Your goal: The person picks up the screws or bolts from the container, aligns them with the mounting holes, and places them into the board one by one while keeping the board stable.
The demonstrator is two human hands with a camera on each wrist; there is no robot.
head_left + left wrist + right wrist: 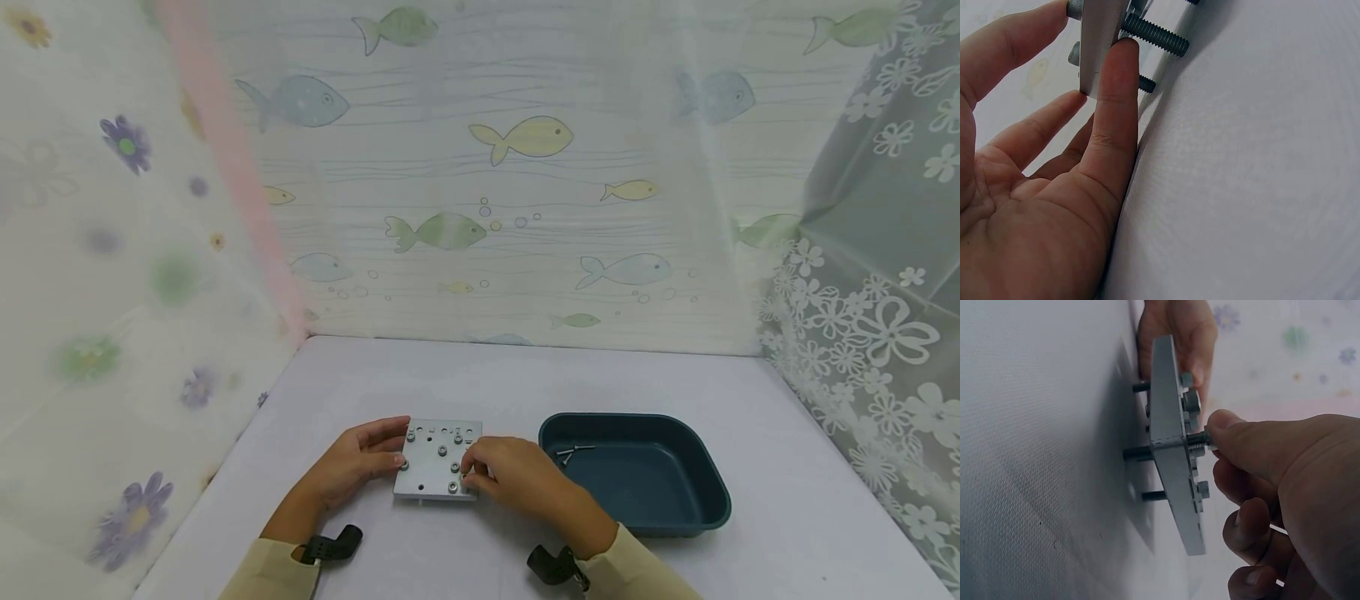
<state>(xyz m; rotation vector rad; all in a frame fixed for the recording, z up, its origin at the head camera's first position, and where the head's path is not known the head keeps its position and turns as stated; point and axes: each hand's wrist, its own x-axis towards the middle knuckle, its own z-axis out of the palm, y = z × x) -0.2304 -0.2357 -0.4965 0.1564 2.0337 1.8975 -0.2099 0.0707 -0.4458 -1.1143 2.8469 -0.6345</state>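
Note:
A square silver metal plate (427, 467) with several holes and socket-head bolts lies before me in the head view. My left hand (352, 461) holds its left edge, the thumb close to a bolt head and another finger under the plate. Threaded bolt ends (1157, 35) stick out below it in the left wrist view. At the plate's right side, my right hand (517, 477) pinches a bolt (1196, 440) between thumb and index finger. In the right wrist view some of that bolt's thread shows above the plate, and its head is mostly hidden by the fingertips.
A dark blue plastic tray (652, 527) stands to the right of the plate, behind my right forearm. A few loose screws (573, 452) lie in its left end. White cloth (525, 375) covers the table, with patterned curtains (517, 208) along the back and sides.

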